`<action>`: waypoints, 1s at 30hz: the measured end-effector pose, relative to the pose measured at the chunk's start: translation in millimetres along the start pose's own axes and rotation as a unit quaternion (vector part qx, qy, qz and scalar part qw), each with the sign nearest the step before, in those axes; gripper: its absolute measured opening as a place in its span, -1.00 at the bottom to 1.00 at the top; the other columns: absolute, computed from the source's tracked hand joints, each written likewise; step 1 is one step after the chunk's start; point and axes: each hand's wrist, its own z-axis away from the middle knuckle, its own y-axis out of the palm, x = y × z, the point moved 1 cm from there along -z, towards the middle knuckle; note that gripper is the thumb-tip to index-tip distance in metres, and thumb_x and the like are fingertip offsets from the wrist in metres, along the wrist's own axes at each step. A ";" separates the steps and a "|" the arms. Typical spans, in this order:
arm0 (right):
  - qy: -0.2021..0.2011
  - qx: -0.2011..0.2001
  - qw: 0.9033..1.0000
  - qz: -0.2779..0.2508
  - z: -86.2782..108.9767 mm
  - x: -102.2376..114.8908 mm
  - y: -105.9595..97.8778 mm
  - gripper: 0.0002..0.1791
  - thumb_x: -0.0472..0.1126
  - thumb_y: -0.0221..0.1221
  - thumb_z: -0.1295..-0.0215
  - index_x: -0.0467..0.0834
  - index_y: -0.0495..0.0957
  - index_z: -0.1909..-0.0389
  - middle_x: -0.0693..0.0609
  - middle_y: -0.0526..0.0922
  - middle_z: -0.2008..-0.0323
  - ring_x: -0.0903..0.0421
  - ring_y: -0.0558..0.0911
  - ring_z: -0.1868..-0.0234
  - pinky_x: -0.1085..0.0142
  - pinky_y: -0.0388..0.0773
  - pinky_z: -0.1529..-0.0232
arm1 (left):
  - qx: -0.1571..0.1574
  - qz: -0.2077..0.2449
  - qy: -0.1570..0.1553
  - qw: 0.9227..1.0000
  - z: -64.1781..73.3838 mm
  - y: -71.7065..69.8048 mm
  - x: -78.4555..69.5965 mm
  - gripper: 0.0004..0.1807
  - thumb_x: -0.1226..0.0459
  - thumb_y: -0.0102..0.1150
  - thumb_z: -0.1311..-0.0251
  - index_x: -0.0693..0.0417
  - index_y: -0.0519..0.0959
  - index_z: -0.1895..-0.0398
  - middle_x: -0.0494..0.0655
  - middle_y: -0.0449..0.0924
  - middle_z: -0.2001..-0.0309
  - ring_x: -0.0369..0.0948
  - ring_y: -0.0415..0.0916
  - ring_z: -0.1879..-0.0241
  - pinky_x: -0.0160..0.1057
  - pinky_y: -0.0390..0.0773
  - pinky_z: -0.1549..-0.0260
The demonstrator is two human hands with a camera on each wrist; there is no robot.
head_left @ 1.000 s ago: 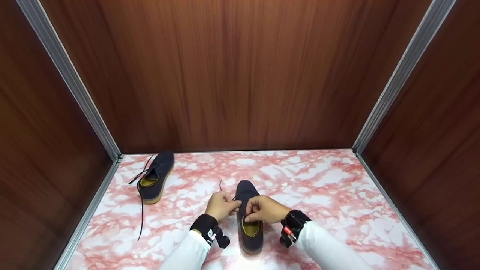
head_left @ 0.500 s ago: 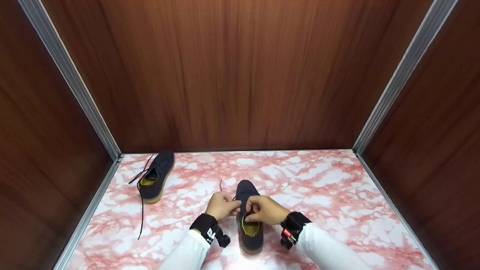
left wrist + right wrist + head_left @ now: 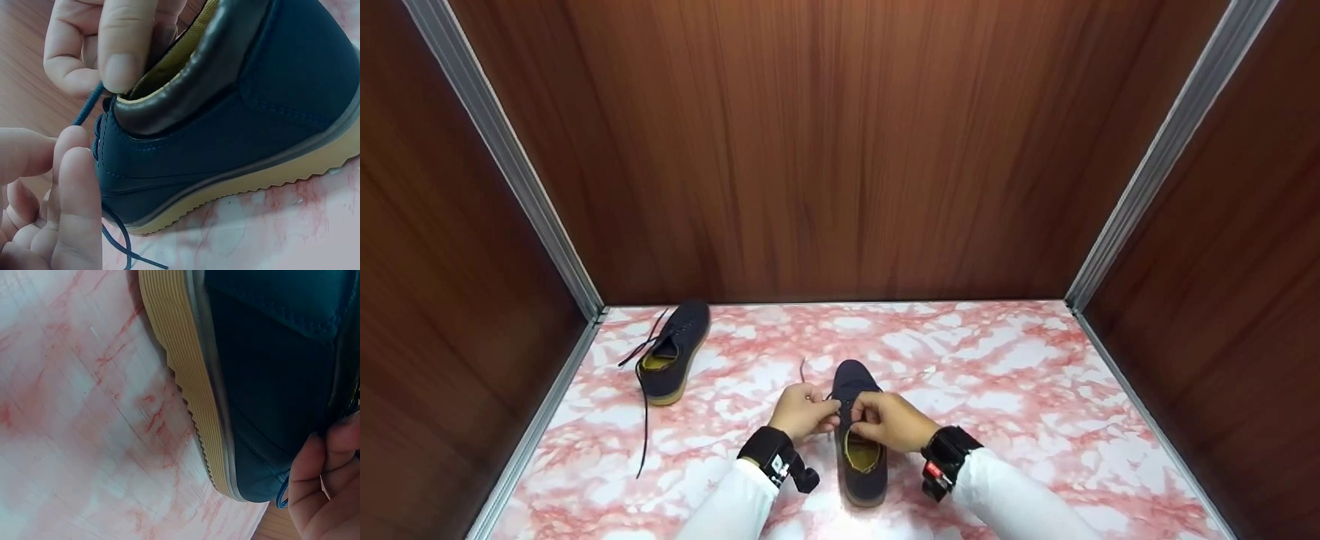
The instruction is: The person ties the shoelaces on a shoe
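A dark navy shoe (image 3: 864, 484) with a yellow lining and tan sole stands upright, toe away from me. My left hand (image 3: 802, 411) is over its lacing on the left side, thumb and finger pinching a blue shoelace (image 3: 89, 106). The lace runs up from there to the right hand (image 3: 896, 424), whose thumb and curled fingers pinch it right at the collar's front edge. In the right wrist view, the right fingertips (image 3: 309, 455) are against the shoe's upper by the opening. A loose lace end (image 3: 143, 260) lies beside the sole; the knuckles hide part of the lacing.
A matching shoe (image 3: 664, 382) stands at the back left, its laces (image 3: 645, 435) trailing over the red-and-white marbled surface (image 3: 997, 360). Wood-look panels (image 3: 840, 150) with grey metal edging rise at the back and both sides.
Both hands stay nearly still at the shoe's lacing. Only very slight finger shifts show, along with a tiny shift of the whole view.
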 end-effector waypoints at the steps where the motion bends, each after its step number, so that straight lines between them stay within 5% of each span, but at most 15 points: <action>1: 0.008 0.000 1.000 -0.003 0.2 -0.2 -0.2 -0.88 -0.22 0.35 -0.35 -0.09 0.57 0.30 0.25 0.42 0.59 0.42 0.36 0.60 0.53 0.29 0.54 | 0.002 -0.004 0.001 1.000 0.1 -0.3 0.5 -0.64 0.37 0.37 -0.25 0.03 0.36 0.56 -0.10 0.67 0.65 -0.36 0.62 0.65 -0.43 0.64 0.58; 7: 0.043 -0.023 0.997 -0.055 0.9 -2.3 -2.8 -0.90 -0.21 0.24 -0.44 -0.12 0.57 0.28 0.23 0.47 0.55 0.40 0.40 0.55 0.51 0.36 0.47 | 0.002 -0.018 0.002 1.000 -2.3 -9.0 0.3 -0.70 0.33 0.31 -0.32 0.06 0.41 0.52 -0.05 0.73 0.54 -0.34 0.65 0.59 -0.41 0.66 0.56; 14: 0.074 -0.037 0.994 -0.073 0.4 -5.4 -4.9 -0.89 -0.22 0.18 -0.45 -0.16 0.61 0.28 0.22 0.49 0.54 0.38 0.40 0.53 0.49 0.38 0.42 | -0.054 -0.062 0.017 0.996 -10.1 -26.2 -0.4 -0.82 0.34 0.28 -0.27 0.14 0.49 0.44 0.02 0.70 0.48 -0.28 0.63 0.56 -0.39 0.65 0.56; 22: 0.102 -0.039 0.987 -0.118 0.2 -8.3 -3.6 -0.88 -0.25 0.20 -0.40 -0.23 0.57 0.29 0.18 0.46 0.53 0.33 0.37 0.53 0.49 0.32 0.47 | -0.055 -0.230 0.058 0.970 -16.3 -20.8 10.9 -0.82 0.31 0.33 -0.19 0.24 0.67 0.19 0.01 0.78 0.36 -0.29 0.64 0.51 -0.33 0.62 0.41; 30: 0.108 -0.042 0.988 -0.102 1.3 -8.9 -3.7 -0.70 -0.02 0.24 -0.48 -0.08 0.49 0.42 0.23 0.36 0.62 0.32 0.32 0.57 0.48 0.26 0.50 | -0.061 -0.293 0.078 0.951 -26.1 -8.3 18.0 -0.83 0.30 0.41 -0.14 0.17 0.67 0.24 -0.01 0.78 0.32 -0.18 0.69 0.29 -0.17 0.65 0.19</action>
